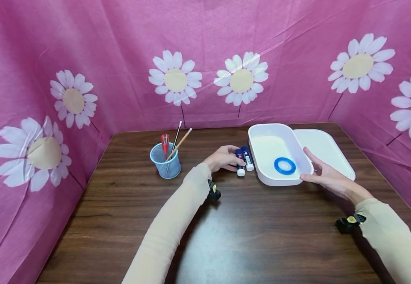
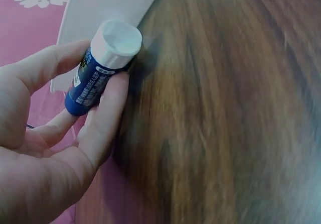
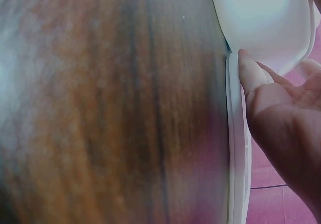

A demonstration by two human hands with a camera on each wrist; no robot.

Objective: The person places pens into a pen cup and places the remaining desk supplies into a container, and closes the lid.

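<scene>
My left hand (image 1: pixel 225 158) pinches a dark blue glue stick (image 2: pixel 93 76) with a white cap between thumb and fingers. A second glue stick (image 1: pixel 247 158) lies right beside it, close to the left wall of a white open box (image 1: pixel 253 157). Inside the box, toward its near end, rests a blue ring-shaped roll of tape (image 1: pixel 284 166). At the box's near right corner my right hand (image 1: pixel 327 179) touches the outer wall, thumb and fingers extended and spread. The thumb tip (image 3: pixel 243 56) shows at the box's corner in the right wrist view.
A white lid (image 1: pixel 327 148) lies on the table, right of the box and partly behind it. Back left stands a light blue mesh cup (image 1: pixel 165 167) holding a red pen (image 1: pixel 165 142) and several slim sticks. Pink flowered cloth (image 1: pixel 205 31) hangs around the wooden table (image 1: pixel 226 236).
</scene>
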